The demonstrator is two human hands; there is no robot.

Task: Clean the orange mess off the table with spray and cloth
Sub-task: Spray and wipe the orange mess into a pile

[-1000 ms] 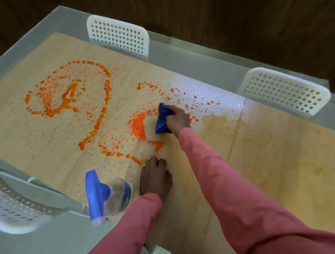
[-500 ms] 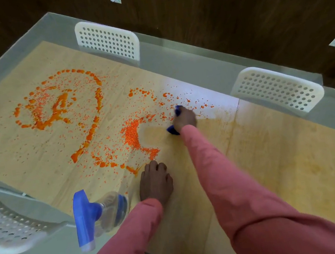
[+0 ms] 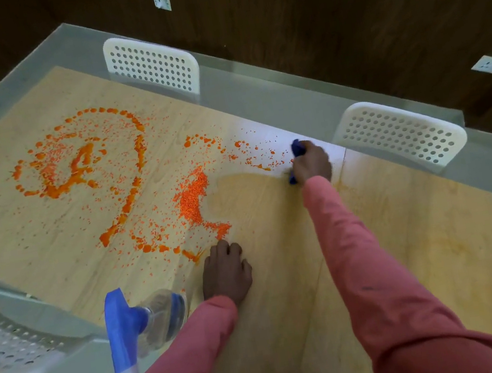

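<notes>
Fingers of right hand (image 3: 311,165) clamped on blue cloth (image 3: 296,148), orange mess (image 3: 190,196) leftward on table (image 3: 408,241), left hand (image 3: 225,274) flat, fingers together, spray bottle (image 3: 143,320) beside it.

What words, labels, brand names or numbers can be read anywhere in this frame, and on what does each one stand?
None can be read.
Spray bottle: no print shows on its blue trigger head or clear body.
Blue cloth in the right hand: plain, no tag visible.
Orange mess on the table: loops and splatter, not letters.
White chairs: only holes, no marking.
Wall sockets: too small to tell.
</notes>
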